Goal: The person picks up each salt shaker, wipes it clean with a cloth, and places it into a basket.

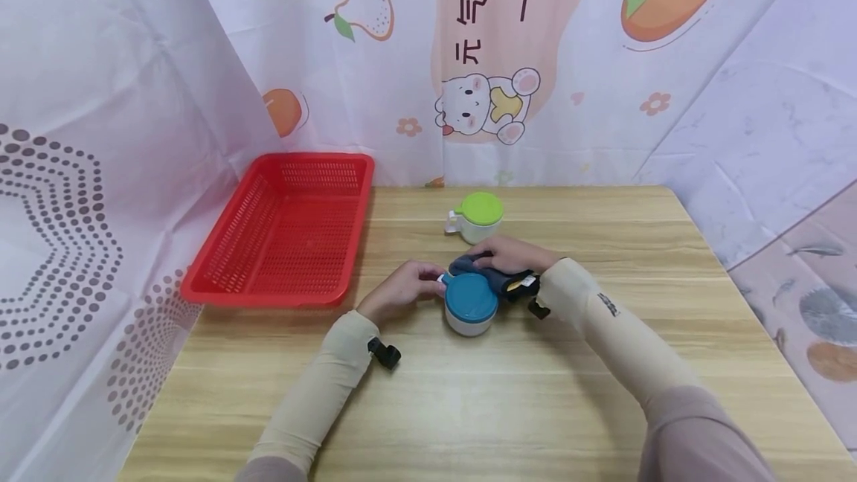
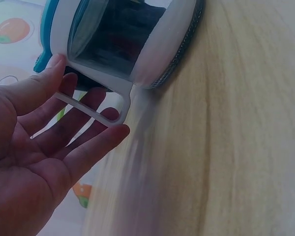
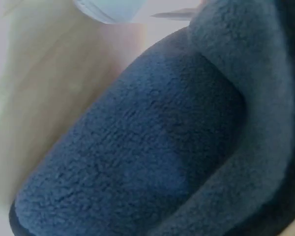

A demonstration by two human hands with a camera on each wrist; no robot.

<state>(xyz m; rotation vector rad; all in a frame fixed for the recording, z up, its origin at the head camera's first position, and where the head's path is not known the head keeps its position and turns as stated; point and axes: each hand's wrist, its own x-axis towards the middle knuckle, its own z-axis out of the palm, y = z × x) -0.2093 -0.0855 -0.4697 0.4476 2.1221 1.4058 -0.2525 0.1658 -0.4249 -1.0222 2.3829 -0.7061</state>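
Blue-lidded cup (image 1: 469, 324) at 3 o'clock of left hand (image 1: 405, 287), 7 to 8 of right hand (image 1: 512, 254); left hand curled round its handle (image 2: 126, 101), thumb near lid (image 1: 472, 297); right hand grips navy cloth (image 1: 498, 280) at cup's 1 o'clock; forearms (image 1: 328, 378) enter from 7 and 5.

A red basket (image 1: 268, 298) is filling the far left corner of the worktop (image 1: 495, 422), its raised rim blocking a low pass. A green-lidded cup (image 1: 479, 219) is standing near the far edge, leaving a gap beside the basket. A blue-lidded cup (image 1: 472, 309), the left hand (image 1: 405, 285), the right hand (image 1: 512, 253) and a cloth (image 3: 137, 132) are crowding the middle. Bare wood is leaving room along the right edge and, between the forearms (image 1: 623, 341), toward the near edge.
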